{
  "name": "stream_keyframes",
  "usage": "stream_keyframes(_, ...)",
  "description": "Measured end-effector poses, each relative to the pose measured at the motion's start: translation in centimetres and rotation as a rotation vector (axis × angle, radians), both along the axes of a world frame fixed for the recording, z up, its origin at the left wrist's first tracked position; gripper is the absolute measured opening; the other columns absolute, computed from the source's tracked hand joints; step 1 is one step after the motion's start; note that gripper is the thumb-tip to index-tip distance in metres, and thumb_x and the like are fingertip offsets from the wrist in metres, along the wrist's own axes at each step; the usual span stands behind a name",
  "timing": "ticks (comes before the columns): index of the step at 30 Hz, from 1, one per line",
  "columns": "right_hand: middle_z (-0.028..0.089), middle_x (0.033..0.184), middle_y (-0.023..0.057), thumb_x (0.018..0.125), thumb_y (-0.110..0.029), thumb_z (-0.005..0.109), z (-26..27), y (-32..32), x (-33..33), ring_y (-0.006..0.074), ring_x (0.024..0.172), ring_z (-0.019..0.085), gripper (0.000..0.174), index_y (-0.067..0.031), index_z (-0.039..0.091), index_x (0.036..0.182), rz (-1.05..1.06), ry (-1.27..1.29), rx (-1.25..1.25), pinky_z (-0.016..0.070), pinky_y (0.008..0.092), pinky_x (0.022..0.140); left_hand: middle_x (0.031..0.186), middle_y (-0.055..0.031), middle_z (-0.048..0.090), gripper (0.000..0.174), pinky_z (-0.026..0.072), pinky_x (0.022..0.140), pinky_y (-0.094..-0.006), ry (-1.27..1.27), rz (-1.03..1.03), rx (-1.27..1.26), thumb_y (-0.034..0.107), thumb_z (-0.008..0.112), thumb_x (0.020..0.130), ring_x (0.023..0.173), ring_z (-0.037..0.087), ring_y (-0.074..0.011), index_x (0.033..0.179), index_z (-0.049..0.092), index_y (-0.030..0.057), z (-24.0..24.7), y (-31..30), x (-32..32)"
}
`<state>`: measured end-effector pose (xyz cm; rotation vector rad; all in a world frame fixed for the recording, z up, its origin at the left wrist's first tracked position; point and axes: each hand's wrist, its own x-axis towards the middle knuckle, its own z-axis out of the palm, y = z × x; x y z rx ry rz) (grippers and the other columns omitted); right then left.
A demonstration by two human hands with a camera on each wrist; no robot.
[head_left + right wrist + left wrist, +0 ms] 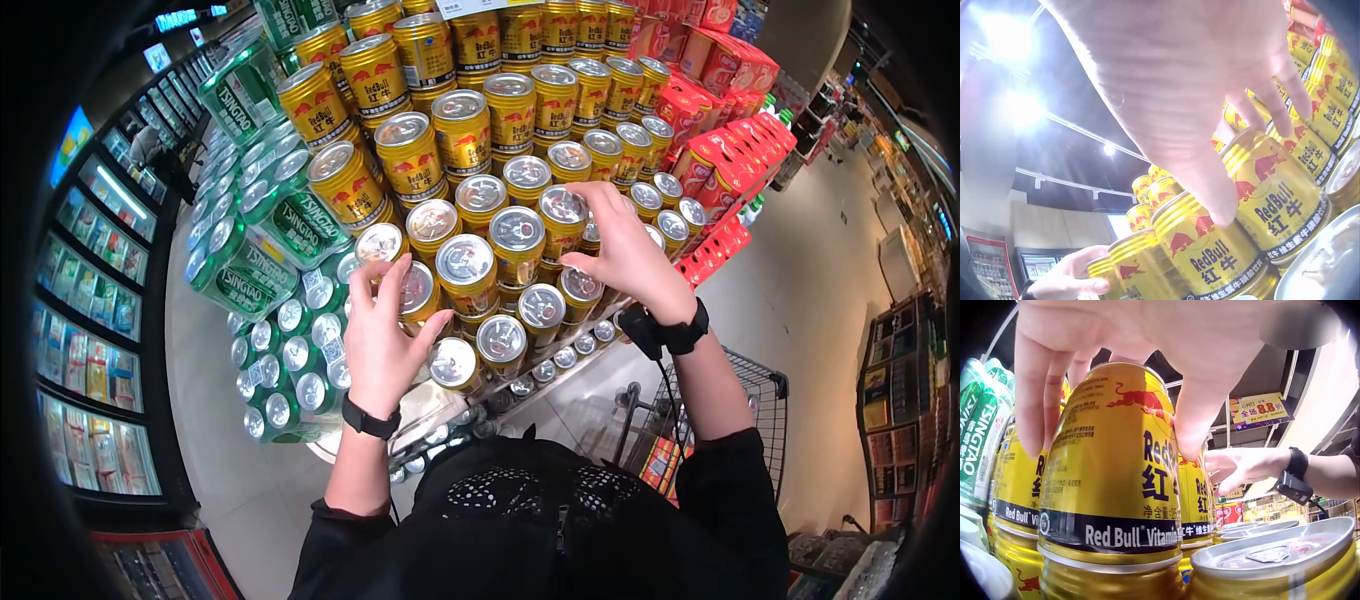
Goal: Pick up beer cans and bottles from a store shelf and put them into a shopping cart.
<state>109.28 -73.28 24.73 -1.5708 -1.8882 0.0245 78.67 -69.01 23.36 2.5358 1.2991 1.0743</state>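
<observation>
Fingers and thumb of the left hand [385, 335] curl round the top of a gold can [1110, 469], clamped on its rim. This can stands upright in the front of the display, low and toward the left end, touching its gold neighbours on both sides.

Well apart from it, the right hand [625, 250] is spread over another gold can [1272, 194] further right and a little higher. Its thumb lies at one side of the rim and its fingers reach across the lid. Whether it truly grips that can I cannot tell.

Both cans belong to a tall stepped stack of gold cans [510, 110]. Green cans [280, 230] are piled just beside the stack on the left, and red boxes [730, 150] on the right. A shopping cart [755, 390] stands near the person's right arm. Lit coolers [95, 300] line the far left wall. A yellow price sign [1260, 411] hangs overhead.
</observation>
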Motion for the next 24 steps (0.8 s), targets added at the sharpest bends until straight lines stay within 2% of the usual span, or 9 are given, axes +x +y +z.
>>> stream_keyframes(4,0.053,0.126,0.0195,0.071,-0.013,0.083,-0.4,1.9,-0.3,0.0378,0.117,0.054,0.071,-0.0043,0.045,0.13,-0.034,0.064,-0.12,0.046,0.042,0.098,0.119,-0.0146,0.05,0.072,0.0524,0.086,-0.0393,-0.074,0.031,-0.035,0.018,0.087,0.069,0.105,0.059,-0.0316,0.132,0.056,0.008,-0.4,-0.3,0.3)
stream_keyframes(8,0.056,0.118,0.0197,0.072,-0.01,0.081,-1.9,3.0,-0.2,0.0337,0.112,0.06,0.072,-0.0064,0.039,0.131,-0.032,0.298,-0.142,0.0475,0.0401,0.094,0.116,-0.0154,0.052,0.075,0.0509,0.089,-0.0406,-0.093,0.048,-0.021,0.014,0.088,0.065,0.105,0.058,-0.0329,0.132,0.055,0.0073,-0.9,0.1,0.3)
stream_keyframes(9,0.056,0.117,0.0196,0.072,-0.01,0.08,-2.1,3.1,-0.2,0.0323,0.112,0.06,0.075,-0.0055,0.036,0.132,-0.036,0.261,-0.105,0.0476,0.0394,0.094,0.116,-0.0155,0.053,0.076,0.0503,0.09,-0.0409,-0.105,0.047,-0.013,0.014,0.088,0.065,0.105,0.058,-0.0333,0.132,0.055,0.0067,-1.0,0.2,0.3)
stream_keyframes(12,0.055,0.123,0.0206,0.072,-0.01,0.08,-2.3,3.2,-0.2,0.0334,0.116,0.059,0.078,-0.0036,0.035,0.135,-0.028,0.283,-0.045,0.0462,0.0395,0.098,0.116,-0.016,0.055,0.077,0.0485,0.094,-0.041,-0.163,0.006,-0.012,0.011,0.089,0.063,0.107,0.057,-0.0341,0.132,0.055,0.0051,-1.0,0.4,0.2)
stream_keyframes(15,0.053,0.128,0.023,0.072,-0.011,0.079,-2.3,2.8,-0.2,0.0405,0.119,0.055,0.081,-0.002,0.034,0.138,-0.014,0.231,0.06,0.0469,0.0417,0.097,0.115,-0.0155,0.055,0.078,0.0497,0.091,-0.041,-0.197,-0.063,0.048,0.012,0.089,0.062,0.105,0.058,-0.0333,0.131,0.054,0.005,-0.3,0.6,-0.4)
stream_keyframes(18,0.051,0.128,0.0212,0.072,-0.011,0.08,-0.6,1.2,-0.2,0.0376,0.121,0.053,0.08,-0.0014,0.036,0.139,-0.057,0.192,0.141,0.0451,0.0399,0.1,0.118,-0.0161,0.056,0.075,0.0495,0.093,-0.0394,-0.264,-0.079,0.066,0.012,0.09,0.062,0.108,0.059,-0.0317,0.129,0.057,0.0029,1.5,-0.1,-1.6)
stream_keyframes(20,0.052,0.128,0.0182,0.072,-0.013,0.081,1.1,-0.5,-0.3,0.0323,0.121,0.054,0.075,-0.0014,0.042,0.135,-0.102,0.259,0.16,0.0439,0.0373,0.102,0.122,-0.0165,0.056,0.075,0.0487,0.094,-0.039,-0.327,-0.072,0.08,0.011,0.09,0.061,0.109,0.059,-0.0312,0.128,0.057,0.0005,3.4,-0.9,-2.1)
stream_keyframes(22,0.054,0.127,0.017,0.071,-0.013,0.082,1.5,-2.0,0.1,0.0286,0.119,0.057,0.074,-0.0015,0.045,0.134,-0.135,0.347,0.214,0.0443,0.0359,0.102,0.127,-0.0151,0.055,0.076,0.0451,0.101,-0.0381,-0.573,-0.131,-0.093,0.011,0.087,0.064,0.115,0.057,-0.0256,0.131,0.052,-0.001,3.3,-1.2,-2.5)
stream_keyframes(24,0.058,0.122,0.0123,0.072,-0.014,0.082,2.4,-4.8,0.1,0.0213,0.113,0.059,0.069,-0.0023,0.048,0.132,-0.164,0.491,0.135,0.0463,0.0359,0.101,0.128,-0.0133,0.055,0.08,0.0412,0.105,-0.0376,-0.736,-0.234,-0.229,0.014,0.086,0.066,0.118,0.055,-0.0236,0.134,0.048,-0.0005,3.3,-1.2,-2.5)
